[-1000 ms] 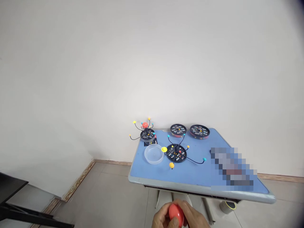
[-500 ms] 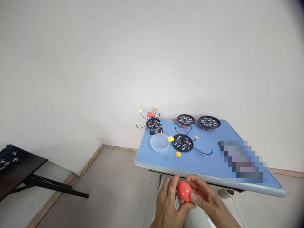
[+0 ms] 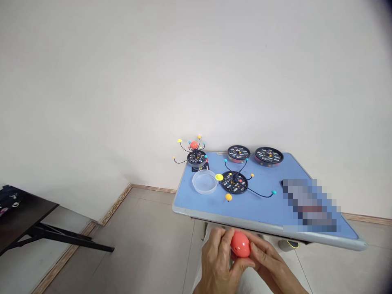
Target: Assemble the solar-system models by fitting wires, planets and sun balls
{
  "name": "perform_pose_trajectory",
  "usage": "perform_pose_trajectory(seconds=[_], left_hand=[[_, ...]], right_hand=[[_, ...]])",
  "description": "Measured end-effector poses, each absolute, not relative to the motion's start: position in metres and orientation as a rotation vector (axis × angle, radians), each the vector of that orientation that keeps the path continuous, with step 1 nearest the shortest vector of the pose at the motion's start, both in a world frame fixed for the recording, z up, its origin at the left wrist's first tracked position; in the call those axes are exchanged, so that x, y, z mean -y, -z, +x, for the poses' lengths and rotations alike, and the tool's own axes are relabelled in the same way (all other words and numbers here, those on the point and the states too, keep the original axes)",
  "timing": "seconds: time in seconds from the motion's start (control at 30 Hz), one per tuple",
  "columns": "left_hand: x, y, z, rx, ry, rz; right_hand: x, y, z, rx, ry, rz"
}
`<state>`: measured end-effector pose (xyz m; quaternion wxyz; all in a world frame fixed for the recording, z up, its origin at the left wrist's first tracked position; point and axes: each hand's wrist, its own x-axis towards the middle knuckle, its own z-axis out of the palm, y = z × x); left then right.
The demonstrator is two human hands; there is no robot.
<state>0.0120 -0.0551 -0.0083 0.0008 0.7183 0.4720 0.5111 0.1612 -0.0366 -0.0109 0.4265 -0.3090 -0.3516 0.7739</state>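
Red plastic egg (image 3: 240,244) pinched between curled left hand (image 3: 216,261) and right hand (image 3: 266,261); clear tub (image 3: 204,182) on blue table (image 3: 254,216)

Printed labels (image 3: 239,151) on black discs (image 3: 234,182) too small to read.

The left hand (image 3: 216,261) and right hand (image 3: 268,259) clasp a red plastic egg (image 3: 240,244) just nearer than a blue table (image 3: 260,214), where a clear round tub (image 3: 204,182) sits.

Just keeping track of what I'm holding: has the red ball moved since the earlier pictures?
Yes, upward in the view: the red ball now reaches the front edge of the blue table, whereas earlier it sat well below that edge.
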Motion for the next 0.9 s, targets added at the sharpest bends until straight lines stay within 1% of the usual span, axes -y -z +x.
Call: perform_pose_trajectory(seconds=[0.17,0.3,0.43,0.53,0.7,0.77,0.9], left_hand=[[0.051,0.020,0.010,-1.412,-1.559,2.299],[0.046,0.039,0.006,-1.487,-1.549,2.313],[0.034,0.048,0.003,-1.410,-1.599,2.304],[0.020,0.037,0.000,-1.222,-1.593,2.272],[-0.005,-0.004,-0.018,-1.060,-1.567,2.179],[-0.018,-0.018,-0.032,-1.063,-1.602,2.122],[-0.054,-0.035,-0.060,-1.248,-1.583,1.869]], right_hand=[[0.030,0.014,0.163,0.975,-1.923,-0.754],[0.025,0.016,0.158,1.077,-1.882,-0.723],[0.023,0.011,0.155,1.123,-1.784,-0.873],[0.017,-0.004,0.158,1.151,-1.751,-0.958],[-0.008,-0.037,0.171,1.331,-1.726,-0.858],[-0.020,-0.050,0.180,1.422,-1.677,-0.859],[-0.038,-0.075,0.199,1.587,-1.543,-0.965]])
